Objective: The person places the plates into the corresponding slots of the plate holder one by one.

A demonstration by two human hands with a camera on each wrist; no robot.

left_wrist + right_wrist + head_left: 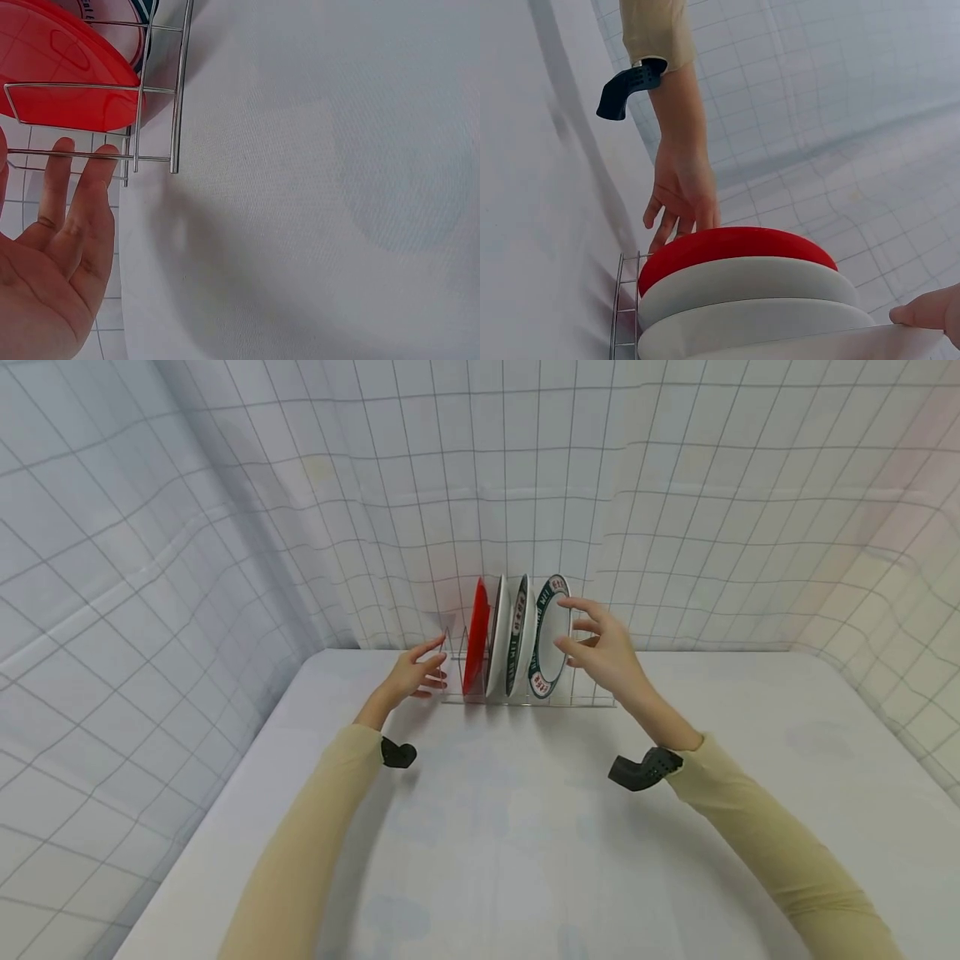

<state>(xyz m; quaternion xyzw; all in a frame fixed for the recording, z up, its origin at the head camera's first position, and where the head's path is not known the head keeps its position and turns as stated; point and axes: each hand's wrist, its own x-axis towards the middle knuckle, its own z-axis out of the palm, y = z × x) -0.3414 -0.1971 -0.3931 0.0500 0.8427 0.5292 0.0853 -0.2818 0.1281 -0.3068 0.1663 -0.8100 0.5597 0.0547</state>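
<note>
A wire dish rack (pixel 592 700) stands at the far end of the white table with several plates upright in it. Leftmost is a red plate (pixel 476 635); beside it come a white plate (pixel 497 635) and a white plate with a green lettered rim (pixel 519 639). The rightmost plate (pixel 553 631), also green-rimmed, is turned with its face toward the head camera. My right hand (pixel 603 647) holds its right edge, a fingertip over the rim in the right wrist view. My left hand (pixel 64 232) has its fingers extended against the rack's left end wires, near the red plate.
A white cloth with a dark grid (pixel 480 468) hangs behind the rack and along both sides of the table (pixel 487 843). Each wrist carries a black camera mount (pixel 645 768) at the end of a pale yellow sleeve (pixel 772 843).
</note>
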